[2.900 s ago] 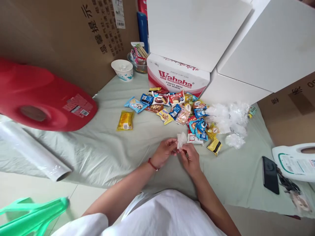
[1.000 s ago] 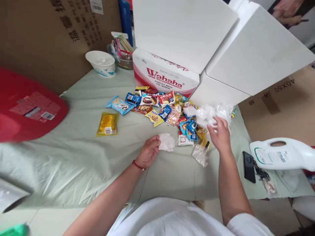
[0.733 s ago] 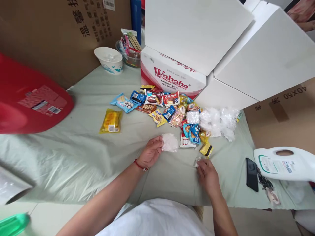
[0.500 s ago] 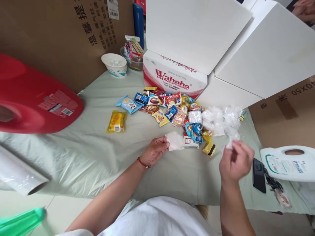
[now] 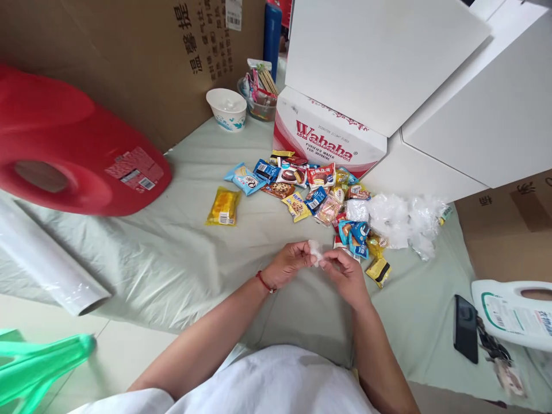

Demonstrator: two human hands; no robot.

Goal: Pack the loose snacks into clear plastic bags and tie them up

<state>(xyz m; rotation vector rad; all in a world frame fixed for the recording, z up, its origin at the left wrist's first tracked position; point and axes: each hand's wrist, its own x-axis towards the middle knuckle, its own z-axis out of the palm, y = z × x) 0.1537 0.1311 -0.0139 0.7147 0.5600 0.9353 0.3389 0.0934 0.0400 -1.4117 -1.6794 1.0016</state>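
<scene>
Both hands meet over the middle of the green sheet, just in front of the snack pile. My left hand (image 5: 288,264) is closed in a pinch on a small bunched piece of thin whitish plastic film (image 5: 315,250). From the other side, the fingertips of my right hand (image 5: 348,279) pinch the same film. Behind my right hand lie several wrapped snacks, among them blue packets (image 5: 359,233) and a yellow one (image 5: 378,271). A heap of crumpled clear plastic (image 5: 390,219) sits to their right. One larger yellow packet (image 5: 223,206) lies apart on the left.
A Wahaha carton (image 5: 330,135) and white boxes (image 5: 379,63) stand behind the snacks. On the left are a paper bowl (image 5: 227,118), a red jug (image 5: 86,149) and a film roll (image 5: 56,259). A phone (image 5: 466,328), keys and white bottle (image 5: 513,310) lie right.
My right hand has left the clear plastic heap and come left to meet my left hand. The film, spread out before, is now bunched between my fingers. The view has shifted slightly.
</scene>
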